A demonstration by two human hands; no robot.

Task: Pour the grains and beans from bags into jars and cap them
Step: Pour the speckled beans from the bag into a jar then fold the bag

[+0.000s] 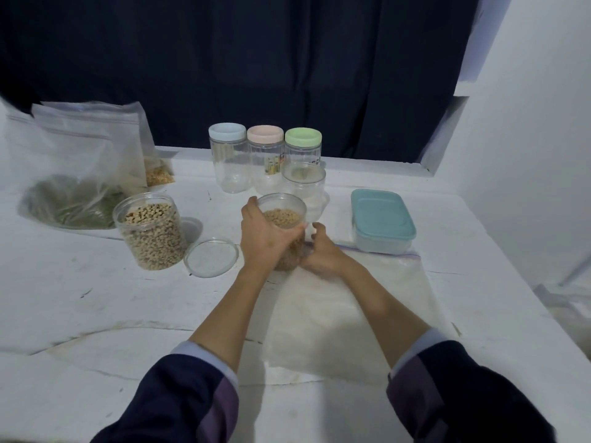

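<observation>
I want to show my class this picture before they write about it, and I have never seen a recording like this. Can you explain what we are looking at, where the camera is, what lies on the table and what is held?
There is no machine here: a person works with bare hands, and one camera worn on the head looks down at them. The left hand grips an open jar partly filled with tan grains; the right hand is at the jar's base, its fingers blurred. Under the arms lies a flat empty bag. On the white table to the left stand an open jar of beans, a loose clear lid and bags not yet emptied. Behind are three capped empty jars, an uncapped one, and to the right a box with a blue lid.
</observation>
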